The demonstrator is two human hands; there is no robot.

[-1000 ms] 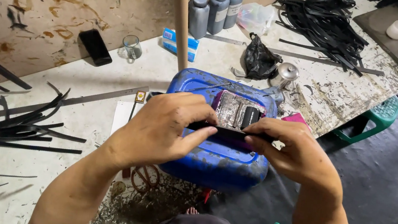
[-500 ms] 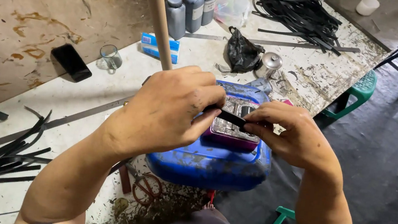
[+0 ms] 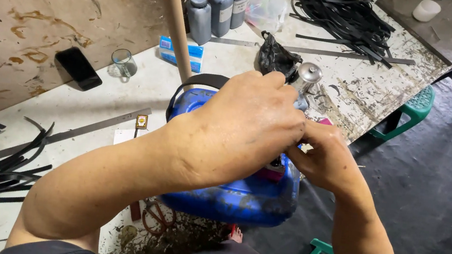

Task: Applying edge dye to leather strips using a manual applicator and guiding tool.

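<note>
Scene: a person works with both bare hands over a blue jerrycan (image 3: 240,195) lying on its side at the near edge of a stained workbench (image 3: 96,108).
Left hand: the left hand (image 3: 246,129) is curled, knuckles up, over the top of the can; it hides whatever its fingers grip, so the hold cannot be told.
Right hand: the right hand (image 3: 328,159) is closed with fingertips pinched against the left; the small item between them is out of sight.
Work piece: only a pink sliver shows under the hands, resting on the can.
Doing it well: judged from the pose, the can serves as a rest, so both hands should stay pressed low on it and the pinch kept tight.
Around: 3 grey bottles (image 3: 220,8) stand at the back, with a black phone (image 3: 78,67) and a glass (image 3: 123,63) to the left.
Also: a wooden pole (image 3: 175,17) rises just behind the can; black strips (image 3: 343,15) are heaped far right, more lie at far left.
In the way: a black bag (image 3: 277,58) and a metal cup (image 3: 308,74) sit just beyond the hands; a green stool (image 3: 415,107) stands beside the bench.
</note>
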